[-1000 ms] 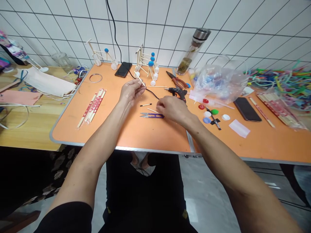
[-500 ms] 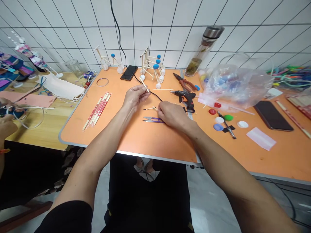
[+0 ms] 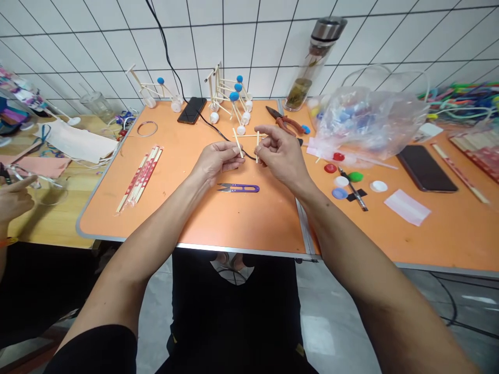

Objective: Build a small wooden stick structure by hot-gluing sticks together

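My left hand (image 3: 221,160) pinches a short wooden stick (image 3: 237,143), tilted, between thumb and fingers. Facing it, my right hand (image 3: 281,156) holds a second short stick (image 3: 258,146) nearly upright; the two sticks are apart. Below the hands lie purple thread snips (image 3: 239,188) on the orange table (image 3: 241,223). Behind, small stick frames (image 3: 228,98) with blue and white bottle caps stand near the wall. A long stick (image 3: 246,136) lies just behind the hands. The glue gun is mostly hidden behind my right hand.
Packed chopsticks (image 3: 139,179) lie at left, a phone (image 3: 192,110) behind them. Pliers (image 3: 286,122), a glass bottle (image 3: 312,67) and a plastic bag of caps (image 3: 370,124) sit back right. Loose caps and another phone (image 3: 427,169) lie right. Another person's hand (image 3: 15,200) works at far left.
My right hand has risen from the table beside the snips with a short stick in its fingers. The snips now show whole. The view has shifted slightly.
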{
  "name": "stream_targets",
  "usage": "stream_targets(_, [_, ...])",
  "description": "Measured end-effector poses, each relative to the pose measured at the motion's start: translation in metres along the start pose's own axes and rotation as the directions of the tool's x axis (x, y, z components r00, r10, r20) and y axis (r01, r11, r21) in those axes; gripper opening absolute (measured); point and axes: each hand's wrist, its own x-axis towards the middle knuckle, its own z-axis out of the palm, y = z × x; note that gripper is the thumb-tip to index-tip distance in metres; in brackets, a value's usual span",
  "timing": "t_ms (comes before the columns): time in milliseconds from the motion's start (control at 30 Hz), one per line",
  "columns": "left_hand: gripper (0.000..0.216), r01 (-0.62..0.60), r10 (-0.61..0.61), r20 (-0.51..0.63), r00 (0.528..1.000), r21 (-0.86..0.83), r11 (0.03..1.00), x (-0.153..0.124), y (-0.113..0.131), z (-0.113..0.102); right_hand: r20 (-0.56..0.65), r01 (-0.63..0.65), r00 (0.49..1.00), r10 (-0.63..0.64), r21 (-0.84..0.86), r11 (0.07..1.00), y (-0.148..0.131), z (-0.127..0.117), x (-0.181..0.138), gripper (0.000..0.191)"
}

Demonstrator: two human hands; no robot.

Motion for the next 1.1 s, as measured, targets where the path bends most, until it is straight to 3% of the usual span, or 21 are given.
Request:
stream_targets(167, [0.010, 0.009, -0.012, 0.038, 0.999, 0.072, 0.997, -0.002, -0.003, 0.002, -0.028, 0.008, 1.000, -0.006, 0.049, 0.999, -0.005, -0.001, 0.000, 0.026])
stream_targets(500, [0.011, -0.056, 0.039, 0.092, 0.995, 0.191, 0.980, -0.010, -0.003, 0.007, -0.082, -0.006, 0.997, 0.013, 0.076, 0.997, -0.006, 0.003, -0.002, 0.018])
stream_targets(833, [0.009, -0.115, 0.096, 0.082, 0.992, 0.267, 0.957, -0.014, -0.002, 0.011, -0.075, -0.014, 0.997, 0.016, 0.028, 1.000, -0.009, 0.008, -0.005, 0.026])
stream_targets(1100, [0.008, -0.163, 0.142, 0.086, 0.986, 0.314, 0.935, -0.011, -0.004, 0.010, -0.096, -0.020, 0.995, 0.021, 0.004, 1.000, -0.003, 0.012, -0.004, 0.020])
